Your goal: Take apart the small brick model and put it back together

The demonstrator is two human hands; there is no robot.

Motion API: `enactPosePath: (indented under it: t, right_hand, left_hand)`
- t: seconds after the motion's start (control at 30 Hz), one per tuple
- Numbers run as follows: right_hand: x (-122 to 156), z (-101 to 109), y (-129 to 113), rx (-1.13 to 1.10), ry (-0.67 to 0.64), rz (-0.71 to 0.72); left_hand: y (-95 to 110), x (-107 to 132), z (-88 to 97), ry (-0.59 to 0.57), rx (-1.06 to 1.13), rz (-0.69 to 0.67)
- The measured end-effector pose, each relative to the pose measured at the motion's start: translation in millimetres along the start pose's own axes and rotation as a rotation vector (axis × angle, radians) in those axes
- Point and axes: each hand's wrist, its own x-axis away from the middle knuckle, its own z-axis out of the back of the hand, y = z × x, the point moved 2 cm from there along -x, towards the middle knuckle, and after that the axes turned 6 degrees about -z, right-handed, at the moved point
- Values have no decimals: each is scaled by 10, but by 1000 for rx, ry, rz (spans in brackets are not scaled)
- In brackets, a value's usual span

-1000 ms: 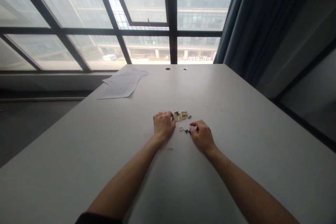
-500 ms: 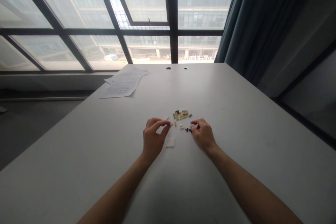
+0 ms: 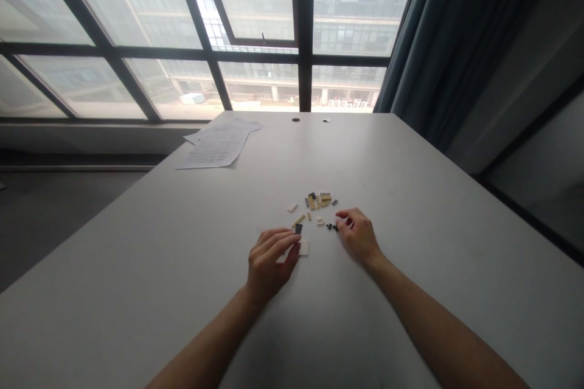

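Note:
My left hand [image 3: 272, 258] is at the near left of a group of small toy building bricks. A dark grey flat brick [image 3: 298, 228] stands out at its fingertips, seemingly held by them, though the grip is partly hidden. Its thumb partly covers a white square plate [image 3: 304, 248]. Just beyond lie a tan strip brick [image 3: 299, 219] and a white narrow brick [image 3: 292, 208]. My right hand [image 3: 358, 234] rests on the table, fingers loosely curled, thumb and index apart. Small black bricks [image 3: 330, 227] sit by its fingertips, and a cream brick [image 3: 320, 220] lies further left.
A cluster of tan and grey bricks [image 3: 318, 200] lies beyond both hands on the white table [image 3: 365, 170]. Printed papers [image 3: 219, 146] are spread at the far left edge. Two round holes pierce the far end, near the window. A dark curtain [image 3: 429, 42] hangs at the right.
My left hand has drawn back toward me, uncovering the tan strip. A dark grey brick now shows at its fingertips. The right hand has hardly moved; the view has shifted slightly.

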Motion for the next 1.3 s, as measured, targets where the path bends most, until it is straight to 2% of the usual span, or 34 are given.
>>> enactPosePath:
  t: [0.27,0.47,0.63,0.77,0.87,1.03,1.3]
  right_hand:
    - [5,11,-1,-6,-6,-5]
    - [-36,-12,-25,54,-4,23]
    - [-266,-123,-253,310,-62,119]
    - [-545,-304,-420,529,-195,169]
    - [-699,-447,-460,601,-282,199]
    - [-777,-583,-428,615,-307,202]
    - [-724,-644,-436,521,-260,222]
  left_hand:
    - [-26,18,-20,68,-27,44]
    - [-37,22,-22,70,-70,30]
    - [-43,20,-18,149,-141,65]
    - [-53,32,-39,126,-94,75]
    - [-52,32,-45,129,-85,91]
    - [-51,21,-55,124,-58,128]
    - [-58,29,-52,132,17,200]
